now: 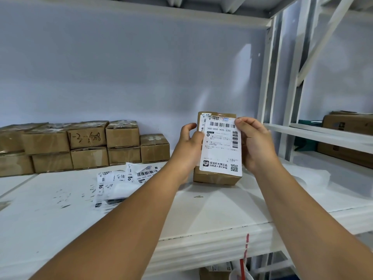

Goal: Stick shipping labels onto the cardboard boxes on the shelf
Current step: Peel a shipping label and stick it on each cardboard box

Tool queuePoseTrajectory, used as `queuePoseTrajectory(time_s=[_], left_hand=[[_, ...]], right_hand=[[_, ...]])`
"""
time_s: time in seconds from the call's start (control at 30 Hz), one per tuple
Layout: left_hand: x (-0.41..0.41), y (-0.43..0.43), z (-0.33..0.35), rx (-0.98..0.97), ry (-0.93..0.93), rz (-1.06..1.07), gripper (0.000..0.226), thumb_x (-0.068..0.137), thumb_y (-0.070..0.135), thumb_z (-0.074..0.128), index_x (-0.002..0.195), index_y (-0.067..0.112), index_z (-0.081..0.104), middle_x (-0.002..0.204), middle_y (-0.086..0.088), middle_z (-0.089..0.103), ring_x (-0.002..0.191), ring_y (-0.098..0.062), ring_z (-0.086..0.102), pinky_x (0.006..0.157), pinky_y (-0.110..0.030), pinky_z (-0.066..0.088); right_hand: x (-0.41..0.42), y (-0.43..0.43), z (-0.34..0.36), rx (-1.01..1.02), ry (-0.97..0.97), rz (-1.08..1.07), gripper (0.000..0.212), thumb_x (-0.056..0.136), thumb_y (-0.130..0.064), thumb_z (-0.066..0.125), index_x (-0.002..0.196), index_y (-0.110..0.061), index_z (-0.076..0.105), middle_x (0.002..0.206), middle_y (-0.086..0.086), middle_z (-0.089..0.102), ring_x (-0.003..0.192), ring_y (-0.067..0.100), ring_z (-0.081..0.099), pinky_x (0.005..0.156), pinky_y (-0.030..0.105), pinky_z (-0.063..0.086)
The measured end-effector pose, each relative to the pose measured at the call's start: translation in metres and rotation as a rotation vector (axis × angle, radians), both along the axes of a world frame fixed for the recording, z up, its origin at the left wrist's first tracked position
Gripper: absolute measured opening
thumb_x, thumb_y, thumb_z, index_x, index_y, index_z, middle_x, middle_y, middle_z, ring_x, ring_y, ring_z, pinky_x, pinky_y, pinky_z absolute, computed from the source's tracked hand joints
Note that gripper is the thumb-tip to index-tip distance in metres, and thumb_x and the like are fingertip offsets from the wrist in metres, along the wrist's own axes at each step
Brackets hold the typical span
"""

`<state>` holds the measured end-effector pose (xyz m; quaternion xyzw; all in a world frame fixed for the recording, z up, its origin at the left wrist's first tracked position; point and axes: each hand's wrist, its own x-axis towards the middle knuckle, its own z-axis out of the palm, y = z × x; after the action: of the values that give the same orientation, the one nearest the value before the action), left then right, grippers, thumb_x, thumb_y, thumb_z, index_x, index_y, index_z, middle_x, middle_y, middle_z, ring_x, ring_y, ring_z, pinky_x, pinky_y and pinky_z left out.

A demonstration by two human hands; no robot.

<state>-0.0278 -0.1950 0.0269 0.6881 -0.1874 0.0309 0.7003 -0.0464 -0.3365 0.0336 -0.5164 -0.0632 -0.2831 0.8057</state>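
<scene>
Shipping label (221, 146) gripped in both hands, mid-scene. Left hand (189, 142) pinching label's left edge, thumb on front, fingers curled. Right hand (254, 144) pinching top right corner. Label held flat over front of cardboard box (216, 177), which seems to stand upright on shelf (201, 215). Likely light, thin, floppy and sticky-backed: best held by edges or corners, kept taut against creasing. Box stiff, probably light. Loose labels (121, 182) scattered left. Stacked boxes (86, 146) far left.
</scene>
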Motion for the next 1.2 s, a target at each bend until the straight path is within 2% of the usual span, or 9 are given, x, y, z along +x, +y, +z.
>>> queuePoseTrajectory(time_s=[0.13,0.23,0.33,0.4,0.53,0.7,0.87,1.03,1.2], left_hand=[[0.000,0.000,-0.001,0.003,-0.019,-0.004,0.031,0.098,0.025,0.033,0.129,0.030,0.038,0.090,0.013,0.061,0.085,-0.006,0.060,0.090,-0.044,0.052],[-0.001,0.000,0.000,-0.018,0.016,-0.015,0.030,0.098,0.024,0.032,0.126,0.030,0.041,0.092,0.014,0.060,0.092,-0.014,0.063,0.088,-0.048,0.052],[-0.004,0.002,0.001,0.006,0.014,-0.021,0.032,0.096,0.025,0.035,0.127,0.031,0.040,0.097,0.009,0.063,0.091,-0.015,0.063,0.080,-0.040,0.053],[-0.005,0.003,0.002,0.011,0.024,-0.020,0.035,0.095,0.025,0.040,0.130,0.031,0.038,0.101,0.003,0.065,0.088,-0.017,0.064,0.072,-0.034,0.051],[-0.003,0.004,0.001,-0.012,0.026,-0.009,0.046,0.089,0.037,0.057,0.130,0.031,0.037,0.102,-0.001,0.069,0.089,-0.021,0.069,0.087,-0.046,0.054],[-0.002,0.007,0.005,-0.103,-0.039,0.051,0.068,0.077,0.046,0.071,0.132,0.035,0.032,0.106,0.000,0.068,0.087,-0.019,0.070,0.079,-0.042,0.057],[-0.002,0.009,0.009,-0.182,-0.087,0.085,0.043,0.084,0.043,0.064,0.120,0.027,0.046,0.093,0.004,0.070,0.077,-0.011,0.070,0.065,-0.029,0.057],[0.001,0.009,0.011,-0.286,-0.047,0.179,0.021,0.089,0.040,0.059,0.100,0.026,0.049,0.096,-0.003,0.070,0.082,-0.020,0.070,0.072,-0.038,0.058],[0.009,0.016,0.010,-0.458,0.028,0.325,0.019,0.091,0.046,0.053,0.090,0.030,0.044,0.097,-0.002,0.069,0.086,-0.021,0.069,0.080,-0.045,0.057]], right_hand=[[0.003,0.000,-0.002,0.006,-0.011,0.034,0.021,0.091,-0.006,0.056,0.074,-0.017,0.053,0.070,0.003,0.064,0.055,0.016,0.062,0.052,0.027,0.049],[0.006,0.000,-0.003,0.044,0.001,0.071,0.011,0.091,-0.011,0.059,0.088,-0.021,0.054,0.070,0.001,0.068,0.060,0.017,0.063,0.062,0.033,0.049],[0.007,-0.001,-0.003,0.134,0.030,0.143,0.019,0.089,-0.013,0.061,0.103,-0.021,0.050,0.083,0.006,0.071,0.080,0.026,0.067,0.083,0.046,0.052],[0.005,0.000,-0.002,0.115,0.042,0.162,0.020,0.088,-0.014,0.062,0.105,-0.019,0.052,0.094,0.010,0.070,0.090,0.031,0.066,0.090,0.052,0.050],[0.005,0.004,-0.004,-0.058,0.005,0.184,0.019,0.087,-0.018,0.066,0.104,-0.015,0.058,0.099,0.011,0.070,0.088,0.030,0.068,0.087,0.053,0.054],[0.002,0.009,-0.004,-0.168,-0.058,0.255,0.034,0.072,-0.026,0.071,0.101,-0.016,0.057,0.095,0.009,0.069,0.082,0.025,0.068,0.082,0.045,0.054],[0.001,0.010,-0.004,-0.224,-0.074,0.285,0.037,0.071,-0.026,0.075,0.104,-0.019,0.059,0.098,0.009,0.069,0.083,0.024,0.069,0.080,0.041,0.055],[0.001,0.013,-0.006,-0.314,-0.015,0.281,0.046,0.075,-0.020,0.069,0.119,-0.024,0.054,0.095,-0.001,0.072,0.084,0.020,0.069,0.077,0.040,0.057],[0.001,0.013,-0.008,-0.403,0.114,0.296,0.036,0.087,-0.016,0.063,0.120,-0.030,0.055,0.089,-0.001,0.073,0.076,0.017,0.067,0.064,0.029,0.052]])
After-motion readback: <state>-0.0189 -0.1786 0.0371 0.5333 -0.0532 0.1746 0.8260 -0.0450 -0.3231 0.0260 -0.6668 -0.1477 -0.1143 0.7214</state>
